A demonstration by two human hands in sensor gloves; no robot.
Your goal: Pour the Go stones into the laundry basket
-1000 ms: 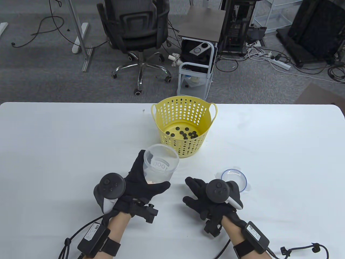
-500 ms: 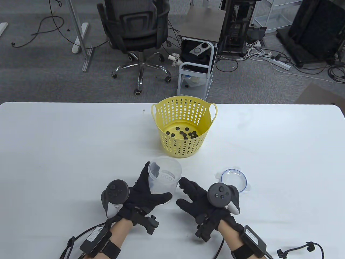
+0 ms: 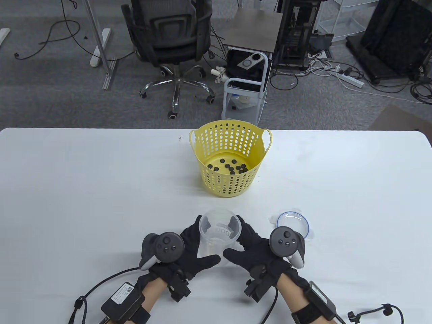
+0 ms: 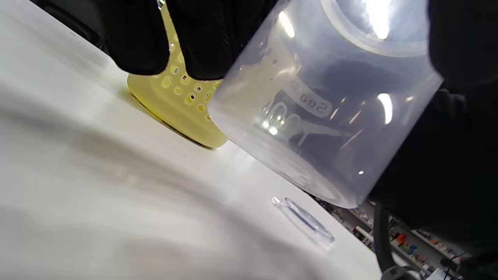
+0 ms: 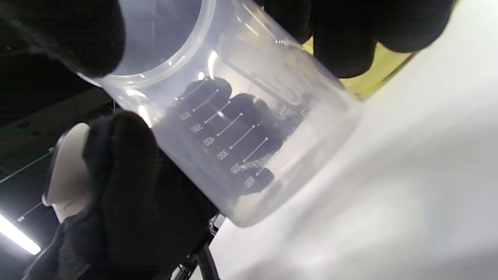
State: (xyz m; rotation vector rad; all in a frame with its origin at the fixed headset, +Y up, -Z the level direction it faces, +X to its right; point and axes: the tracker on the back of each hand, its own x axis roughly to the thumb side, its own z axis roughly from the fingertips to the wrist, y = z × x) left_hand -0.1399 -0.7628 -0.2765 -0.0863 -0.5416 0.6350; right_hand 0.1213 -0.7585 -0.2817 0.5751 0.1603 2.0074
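Observation:
A clear plastic measuring cup (image 3: 219, 233) sits between both hands near the table's front edge, slightly tilted, mouth up. No stones show inside it. My left hand (image 3: 205, 242) grips its left side and my right hand (image 3: 236, 238) grips its right side. The cup also shows in the left wrist view (image 4: 323, 109) and the right wrist view (image 5: 233, 128). I cannot tell whether its base touches the table. The yellow laundry basket (image 3: 206, 175) stands upright beyond the cup, with several black Go stones (image 3: 231, 167) on its bottom. It also shows in the left wrist view (image 4: 179, 97).
The cup's clear lid with a blue ring (image 3: 293, 225) lies flat on the white table (image 3: 84, 185), just right of my right hand; it also shows in the left wrist view (image 4: 305, 221). An office chair and a cart stand beyond the table's far edge.
My left hand brought the cup nearer and to the right. My right hand moved left and took hold of the cup's right side.

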